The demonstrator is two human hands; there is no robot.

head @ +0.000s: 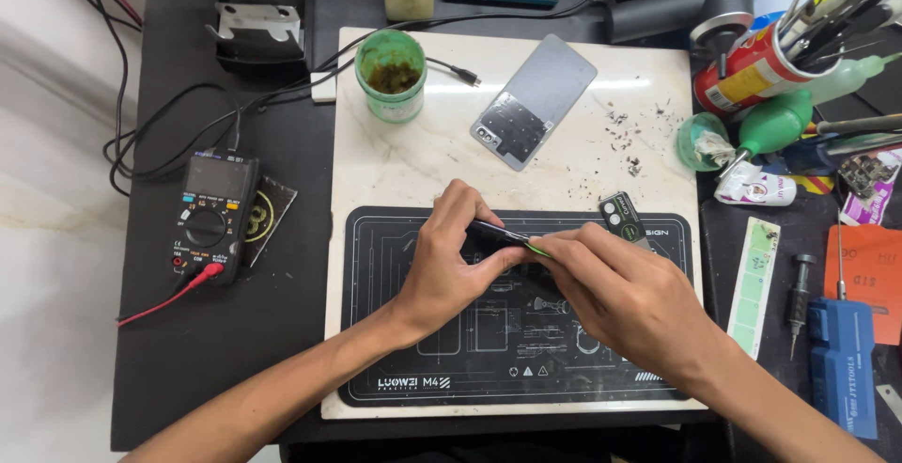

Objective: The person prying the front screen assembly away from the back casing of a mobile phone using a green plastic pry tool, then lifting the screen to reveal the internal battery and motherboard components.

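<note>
My left hand (449,261) grips a dark smartphone (498,234) by its edge, tilted on its side above the black work mat (395,331). A thin green pry pick (536,248) is pinched in my right hand (615,289), its tip at the phone's edge. Both hands meet over the middle of the mat. A grey phone back cover (534,101) lies inner side up on the white marble slab (395,167) behind them. A small black camera-lens part (621,215) rests at the mat's upper right.
A green jar (391,73) and a cable plug (467,75) sit at the slab's back. A multimeter (215,214) with a red lead lies left. Right: a can of tools (766,63), green blower bulb (780,123), screwdriver (799,294), blue tool (843,364).
</note>
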